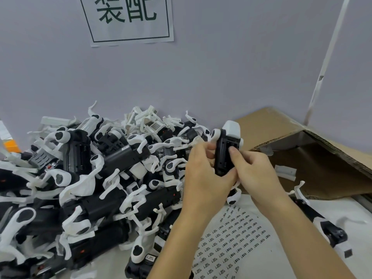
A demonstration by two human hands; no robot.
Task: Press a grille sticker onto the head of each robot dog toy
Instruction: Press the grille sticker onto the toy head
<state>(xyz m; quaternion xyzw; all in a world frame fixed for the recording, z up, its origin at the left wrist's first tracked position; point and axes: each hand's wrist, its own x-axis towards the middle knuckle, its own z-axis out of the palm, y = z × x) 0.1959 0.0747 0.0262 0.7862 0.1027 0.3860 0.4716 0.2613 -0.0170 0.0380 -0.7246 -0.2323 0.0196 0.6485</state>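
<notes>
Two bare hands hold one black-and-white robot dog toy (pixel 226 150) upright at centre right, above a sheet of printed stickers (pixel 237 238). The left hand (pixel 203 174) curls its fingers around the toy's body; the right hand (pixel 251 168) grips it, thumb seemingly pressing its black underside. A heap of toys (pixel 90 178) fills the left.

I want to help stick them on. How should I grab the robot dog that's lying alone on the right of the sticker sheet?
Probably grip the robot dog around its long black body, reaching down from above. The body lies flat and clear of the pile, while its thin white legs look too spindly to hold firmly.
</notes>
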